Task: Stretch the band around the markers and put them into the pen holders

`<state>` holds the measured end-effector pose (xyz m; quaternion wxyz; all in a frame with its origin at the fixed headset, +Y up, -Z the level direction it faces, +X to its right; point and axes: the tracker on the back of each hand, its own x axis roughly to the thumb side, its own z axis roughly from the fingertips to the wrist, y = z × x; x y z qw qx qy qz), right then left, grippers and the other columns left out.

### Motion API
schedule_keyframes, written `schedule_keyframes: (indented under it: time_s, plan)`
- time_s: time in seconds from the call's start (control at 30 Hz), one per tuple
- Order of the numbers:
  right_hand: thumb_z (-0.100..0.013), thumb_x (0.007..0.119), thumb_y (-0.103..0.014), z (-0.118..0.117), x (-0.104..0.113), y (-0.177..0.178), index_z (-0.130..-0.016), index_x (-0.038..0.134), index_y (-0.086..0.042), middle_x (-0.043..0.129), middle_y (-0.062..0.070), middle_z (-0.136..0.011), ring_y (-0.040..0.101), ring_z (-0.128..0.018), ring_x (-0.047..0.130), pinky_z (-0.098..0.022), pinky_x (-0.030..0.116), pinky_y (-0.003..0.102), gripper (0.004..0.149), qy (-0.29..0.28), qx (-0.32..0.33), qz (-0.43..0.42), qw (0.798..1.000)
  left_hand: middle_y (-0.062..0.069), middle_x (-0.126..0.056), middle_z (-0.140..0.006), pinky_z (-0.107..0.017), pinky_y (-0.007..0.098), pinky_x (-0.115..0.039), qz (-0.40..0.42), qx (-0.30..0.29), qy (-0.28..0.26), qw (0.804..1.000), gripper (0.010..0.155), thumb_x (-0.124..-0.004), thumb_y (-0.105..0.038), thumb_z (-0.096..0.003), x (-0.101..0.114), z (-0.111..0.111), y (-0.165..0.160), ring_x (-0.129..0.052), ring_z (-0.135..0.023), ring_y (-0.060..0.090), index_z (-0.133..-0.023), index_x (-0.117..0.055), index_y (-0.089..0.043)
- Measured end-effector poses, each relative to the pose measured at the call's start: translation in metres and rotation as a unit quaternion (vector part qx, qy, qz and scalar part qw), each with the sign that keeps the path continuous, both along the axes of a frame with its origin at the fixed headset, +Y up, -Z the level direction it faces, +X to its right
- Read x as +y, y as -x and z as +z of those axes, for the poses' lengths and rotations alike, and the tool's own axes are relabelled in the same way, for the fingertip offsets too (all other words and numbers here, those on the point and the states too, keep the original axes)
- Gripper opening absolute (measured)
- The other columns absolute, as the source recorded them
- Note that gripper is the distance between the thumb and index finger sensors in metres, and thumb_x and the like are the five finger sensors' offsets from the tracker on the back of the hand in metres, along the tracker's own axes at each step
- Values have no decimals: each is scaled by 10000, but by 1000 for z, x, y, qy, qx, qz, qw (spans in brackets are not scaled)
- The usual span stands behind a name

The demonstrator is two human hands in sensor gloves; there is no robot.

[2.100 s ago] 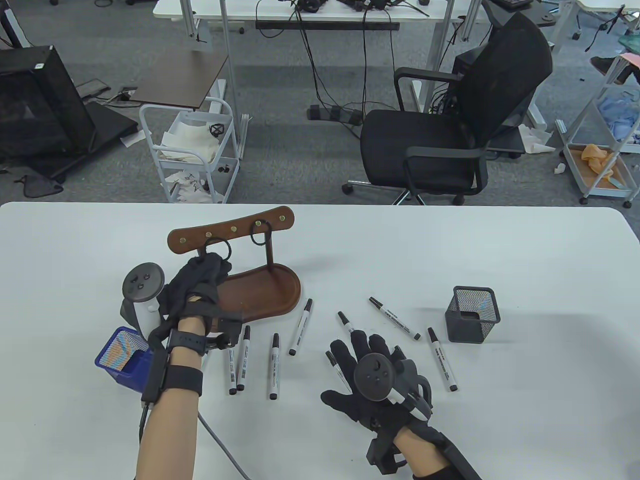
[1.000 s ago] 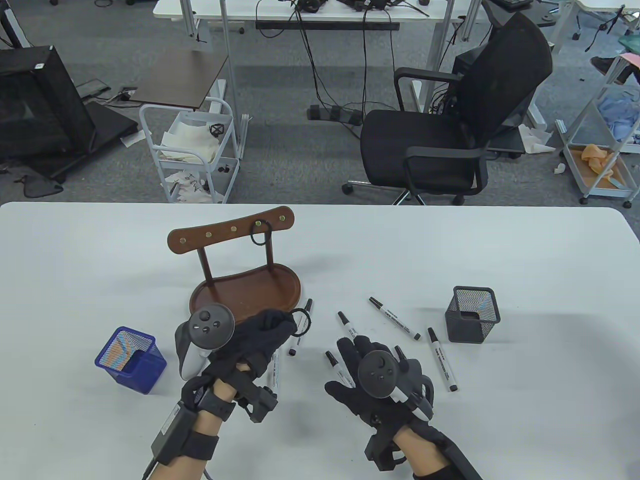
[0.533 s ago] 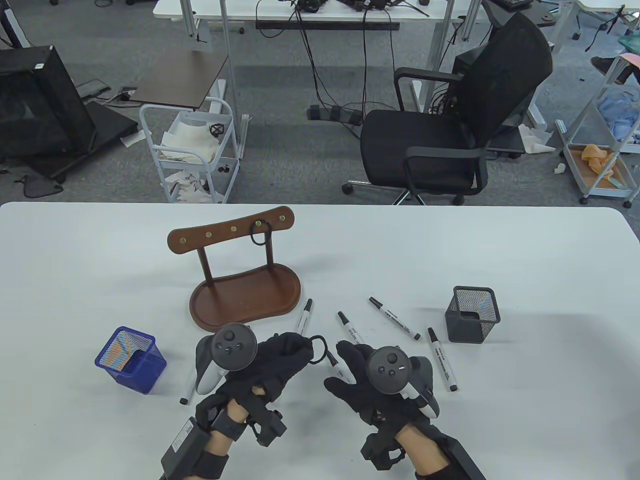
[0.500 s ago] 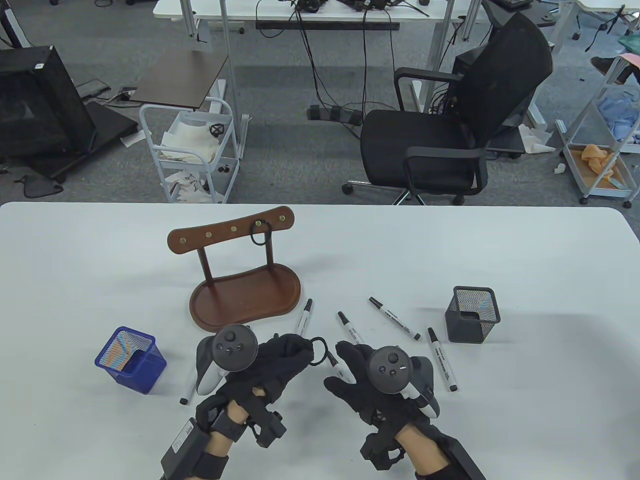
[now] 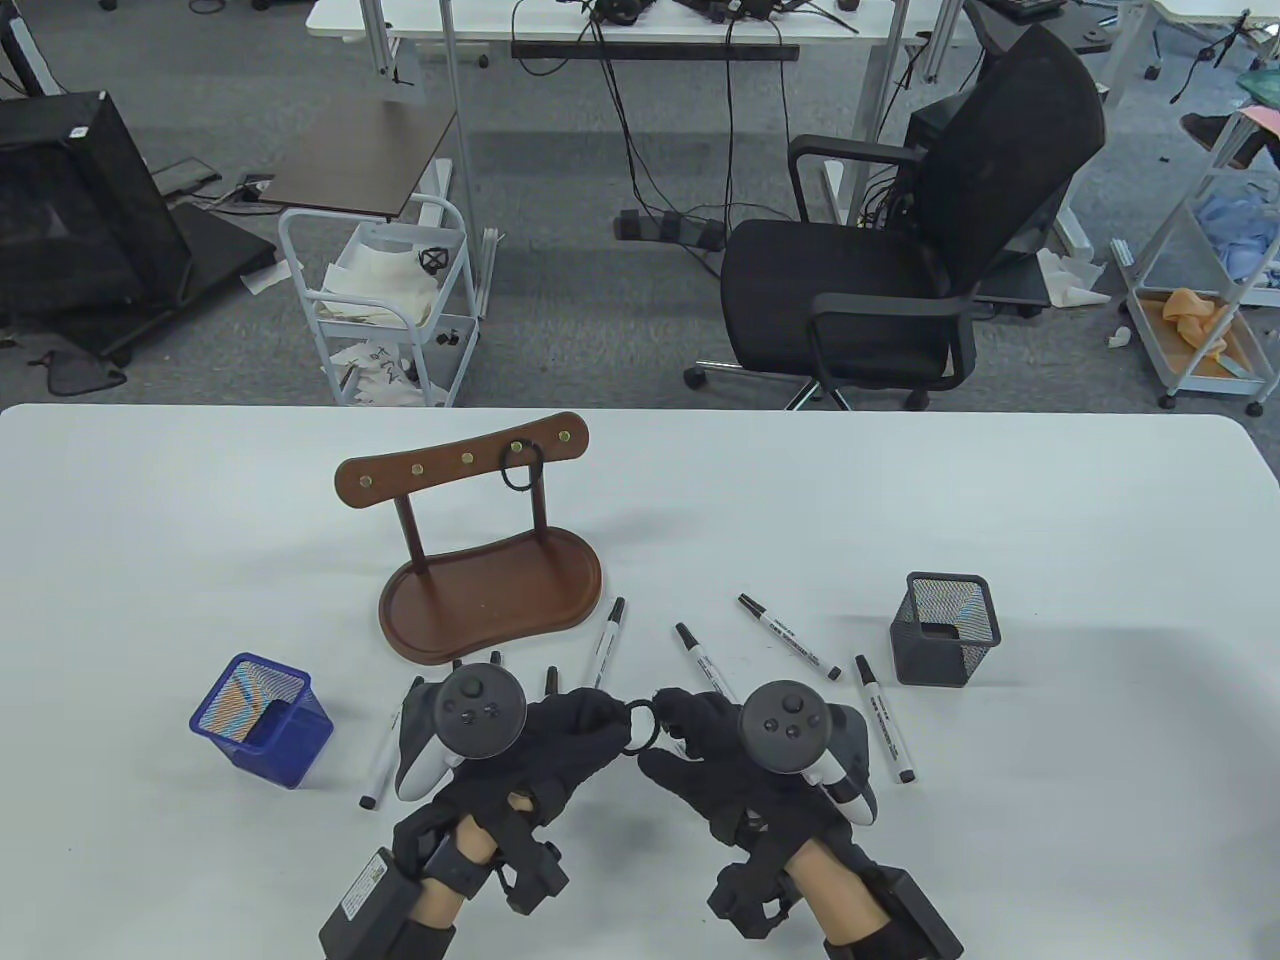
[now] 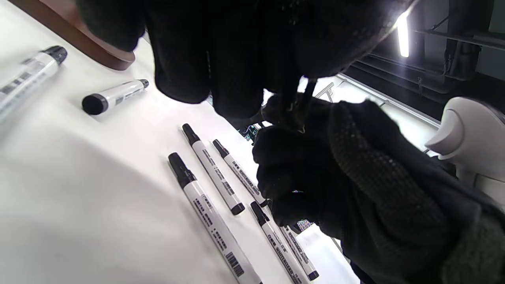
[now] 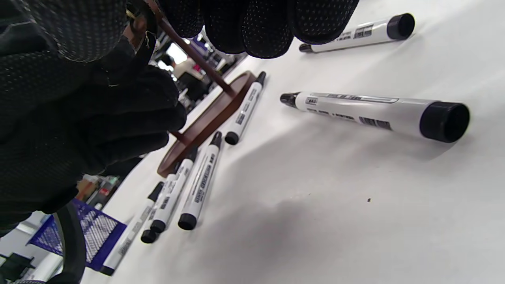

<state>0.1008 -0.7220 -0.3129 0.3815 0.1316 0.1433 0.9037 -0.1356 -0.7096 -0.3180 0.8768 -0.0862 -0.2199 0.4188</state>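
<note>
Hands now met, left hand (image 5: 560, 735) and right hand (image 5: 700, 745) both pinching band (image 5: 640, 722).

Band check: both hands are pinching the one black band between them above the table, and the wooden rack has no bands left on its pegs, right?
Not quite. Both hands, left hand and right hand, do pinch the band between them, but the table view shows one more band hanging on a peg of the wooden rack.
</note>
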Motion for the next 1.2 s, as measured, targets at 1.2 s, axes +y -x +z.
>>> schedule_keyframes:
  time_s: [1.2]
  plan:
    - [-547,771,-405,-79,14,57,-871,704,-411,686,-13,-1044,257,-895,737,-710,655,470,331,162,3,-224,961,156,-973,-878,-726,741,-395,235,-28,74,969,412,-732,-338,-619,0,-1,30,-688,-986,450,-927,-785,-69]
